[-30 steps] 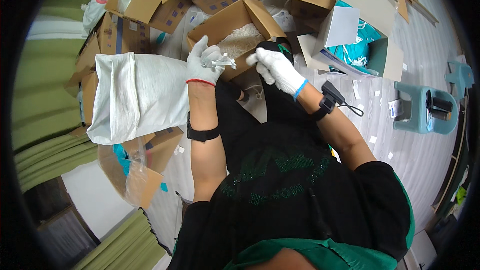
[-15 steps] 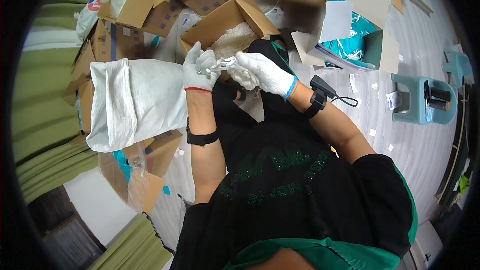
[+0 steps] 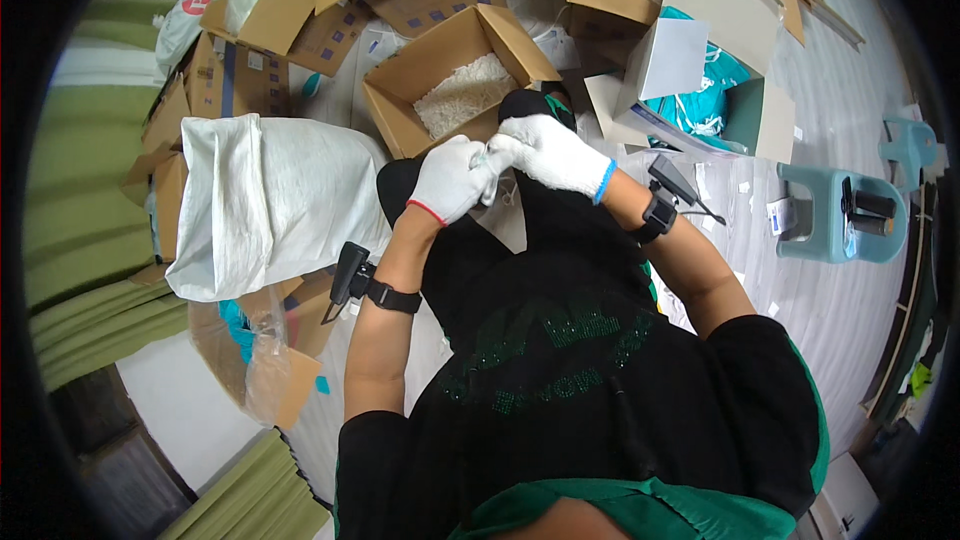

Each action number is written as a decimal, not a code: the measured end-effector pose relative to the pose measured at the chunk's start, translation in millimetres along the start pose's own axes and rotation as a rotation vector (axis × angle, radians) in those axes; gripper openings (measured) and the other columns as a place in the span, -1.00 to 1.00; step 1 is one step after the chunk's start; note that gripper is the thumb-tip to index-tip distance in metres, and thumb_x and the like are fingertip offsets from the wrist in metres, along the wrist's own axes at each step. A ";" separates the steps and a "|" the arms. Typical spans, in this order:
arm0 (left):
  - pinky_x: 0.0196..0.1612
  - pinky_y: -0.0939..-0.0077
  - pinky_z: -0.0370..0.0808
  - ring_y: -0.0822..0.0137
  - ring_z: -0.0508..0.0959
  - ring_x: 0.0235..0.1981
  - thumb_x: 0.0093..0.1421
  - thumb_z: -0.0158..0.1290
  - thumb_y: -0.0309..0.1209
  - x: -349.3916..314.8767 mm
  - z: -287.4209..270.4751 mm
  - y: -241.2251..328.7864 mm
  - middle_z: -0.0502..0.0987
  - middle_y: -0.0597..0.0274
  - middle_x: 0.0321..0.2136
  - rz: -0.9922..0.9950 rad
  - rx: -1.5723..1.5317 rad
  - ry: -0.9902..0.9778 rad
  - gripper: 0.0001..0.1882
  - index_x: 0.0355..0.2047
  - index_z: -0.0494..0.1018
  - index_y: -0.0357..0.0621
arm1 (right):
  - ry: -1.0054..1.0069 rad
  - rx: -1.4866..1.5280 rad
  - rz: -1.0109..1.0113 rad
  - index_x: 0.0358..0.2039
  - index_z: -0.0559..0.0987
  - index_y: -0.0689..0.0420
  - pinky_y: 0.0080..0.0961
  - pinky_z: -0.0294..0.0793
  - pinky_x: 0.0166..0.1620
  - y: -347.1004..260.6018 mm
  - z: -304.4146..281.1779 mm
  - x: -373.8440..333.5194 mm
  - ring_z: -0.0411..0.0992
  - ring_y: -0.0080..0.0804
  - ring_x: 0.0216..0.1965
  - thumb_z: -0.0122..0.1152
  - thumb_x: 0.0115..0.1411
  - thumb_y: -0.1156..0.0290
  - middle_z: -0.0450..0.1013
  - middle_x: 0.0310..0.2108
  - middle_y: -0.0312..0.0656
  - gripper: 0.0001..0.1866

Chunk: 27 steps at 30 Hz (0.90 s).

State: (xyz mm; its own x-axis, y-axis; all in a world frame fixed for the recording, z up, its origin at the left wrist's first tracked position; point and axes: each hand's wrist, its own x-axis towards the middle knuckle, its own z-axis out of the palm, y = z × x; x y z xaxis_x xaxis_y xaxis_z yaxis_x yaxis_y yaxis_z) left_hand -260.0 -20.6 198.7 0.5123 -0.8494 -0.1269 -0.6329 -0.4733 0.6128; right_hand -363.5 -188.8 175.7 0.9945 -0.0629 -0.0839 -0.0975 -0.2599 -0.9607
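Note:
In white knit gloves, my left hand [image 3: 455,180] with a red cuff and my right hand [image 3: 558,152] with a blue cuff meet above my lap. Both have their fingers closed and pressed together at the tips. They pinch thin white strips that the gloves now cover almost wholly. Just beyond them stands an open cardboard box [image 3: 400,100], its bottom filled with a heap of tangled white strips [image 3: 465,92]. A large white woven sack [image 3: 315,195] lies to the left of my left hand.
At the right, an open white carton [image 3: 771,120] holds teal packets [image 3: 700,90]. Further right are a blue plastic stool [image 3: 815,210] with dark objects on it and paper scraps on the floor. Several cardboard boxes [image 3: 240,80] crowd the far left, and another with clear plastic [image 3: 265,350] lies near left.
My hands have drawn nearer to my lap and right, turning fingertip to fingertip. The white strips that showed between them are now mostly covered, and the box's heap shows more fully.

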 end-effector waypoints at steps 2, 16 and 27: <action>-0.40 0.44 0.37 0.28 0.49 -0.52 0.30 0.05 -0.09 -4.6 -5.0 3.6 0.48 0.12 -0.57 -0.028 -0.096 -0.036 -0.57 -0.52 0.49 -0.20 | -0.005 0.196 -0.036 -0.47 0.50 0.22 -0.52 0.32 -0.42 6.7 5.4 -5.8 0.28 -0.55 -0.54 -0.01 0.38 0.11 0.38 -0.60 -0.29 -0.57; -0.32 0.16 0.49 -0.01 0.56 -0.41 -0.11 0.10 -0.45 45.4 59.9 -92.9 0.52 0.04 -0.49 -0.337 0.265 0.783 -0.93 -0.63 0.53 -0.17 | 0.257 0.555 0.488 -0.59 0.43 0.09 -0.59 0.17 -0.54 1.1 94.2 20.9 0.16 -0.62 -0.64 -0.04 0.33 0.26 0.27 -0.67 -0.42 -0.66; -0.66 0.54 0.32 0.48 0.41 -0.68 0.07 0.12 -0.50 -19.6 6.4 -210.7 0.47 0.27 -0.60 -0.621 -0.706 0.679 -0.92 -0.48 0.43 -0.17 | 0.254 0.696 0.459 -0.19 0.48 0.17 -0.50 0.46 -0.41 116.1 85.3 132.9 0.46 -0.37 -0.44 -0.01 0.30 0.32 0.47 -0.38 -0.20 -0.79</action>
State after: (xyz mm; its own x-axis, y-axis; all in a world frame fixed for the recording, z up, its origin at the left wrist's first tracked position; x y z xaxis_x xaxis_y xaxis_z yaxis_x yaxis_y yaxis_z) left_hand -140.4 94.3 67.0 0.9628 -0.1145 -0.2449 0.1921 -0.3477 0.9177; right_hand -239.4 -145.2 30.4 0.8159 -0.2521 -0.5203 -0.3579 0.4863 -0.7971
